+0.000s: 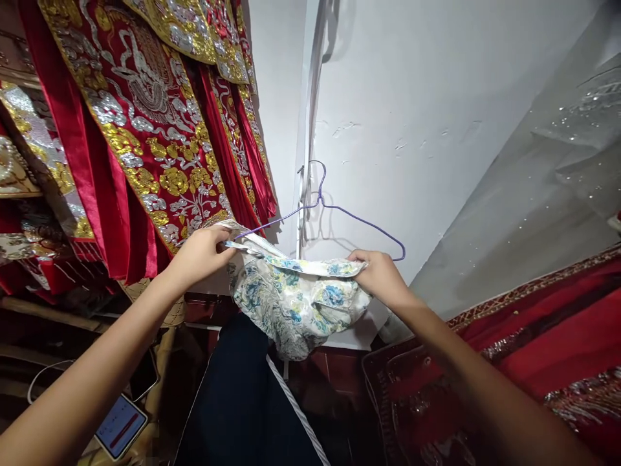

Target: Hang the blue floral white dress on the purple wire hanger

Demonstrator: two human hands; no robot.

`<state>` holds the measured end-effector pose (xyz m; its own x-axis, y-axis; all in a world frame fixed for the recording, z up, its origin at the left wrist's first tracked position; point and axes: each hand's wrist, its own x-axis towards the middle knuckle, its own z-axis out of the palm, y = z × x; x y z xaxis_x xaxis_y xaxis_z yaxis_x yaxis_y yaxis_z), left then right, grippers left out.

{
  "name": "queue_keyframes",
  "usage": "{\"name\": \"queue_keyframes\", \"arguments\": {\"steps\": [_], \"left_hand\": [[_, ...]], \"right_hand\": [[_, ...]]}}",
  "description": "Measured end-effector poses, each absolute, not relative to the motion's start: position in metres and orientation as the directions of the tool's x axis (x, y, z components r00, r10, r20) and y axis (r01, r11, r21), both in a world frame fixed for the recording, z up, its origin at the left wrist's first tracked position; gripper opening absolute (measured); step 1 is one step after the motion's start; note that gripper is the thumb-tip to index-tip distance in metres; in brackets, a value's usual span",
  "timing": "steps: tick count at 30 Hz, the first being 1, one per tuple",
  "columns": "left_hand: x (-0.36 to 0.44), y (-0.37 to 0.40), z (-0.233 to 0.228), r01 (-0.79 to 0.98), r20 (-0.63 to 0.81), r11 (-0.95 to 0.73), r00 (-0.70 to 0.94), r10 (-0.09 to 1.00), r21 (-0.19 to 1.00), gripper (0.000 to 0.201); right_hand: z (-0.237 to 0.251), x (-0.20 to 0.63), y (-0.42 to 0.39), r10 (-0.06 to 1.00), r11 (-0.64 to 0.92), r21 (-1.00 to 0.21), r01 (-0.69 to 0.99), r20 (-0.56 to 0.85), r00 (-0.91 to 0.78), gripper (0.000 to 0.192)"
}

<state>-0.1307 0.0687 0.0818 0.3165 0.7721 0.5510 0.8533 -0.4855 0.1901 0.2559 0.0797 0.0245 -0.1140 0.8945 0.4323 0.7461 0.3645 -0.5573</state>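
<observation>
The left hand [201,254] pinches one end of a flowery cloth [291,301], fingers closed on it and on the tip of a purple wire hanger [339,210]. The right hand [381,277] grips the other end, fingers closed. The cloth hangs between them, before a white wall [412,97]. Red and gold robes [145,129] hang at left.

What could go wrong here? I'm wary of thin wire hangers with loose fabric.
The floral garment is bunched under the purple wire hanger, held only at its edges by the left hand and right hand; it might slip off. The hanger's bare end beside the right hand could snag the cloth. The embroidered red garments hang close by the left hand and might catch too.
</observation>
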Motion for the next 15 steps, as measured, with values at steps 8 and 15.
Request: {"name": "queue_keyframes", "arguments": {"steps": [8, 15], "left_hand": [[-0.09, 0.093, 0.109, 0.708, 0.579, -0.703, 0.548, 0.603, 0.062, 0.01], [-0.09, 0.131, 0.089, 0.663, 0.604, -0.713, 0.478, 0.637, 0.227, 0.035]], "right_hand": [[0.014, 0.211, 0.071, 0.887, 0.457, -0.749, 0.479, 0.342, -0.311, 0.016], [0.031, 0.267, 0.051, 0.845, 0.434, -0.778, 0.455, 0.527, 0.095, 0.07]]}}
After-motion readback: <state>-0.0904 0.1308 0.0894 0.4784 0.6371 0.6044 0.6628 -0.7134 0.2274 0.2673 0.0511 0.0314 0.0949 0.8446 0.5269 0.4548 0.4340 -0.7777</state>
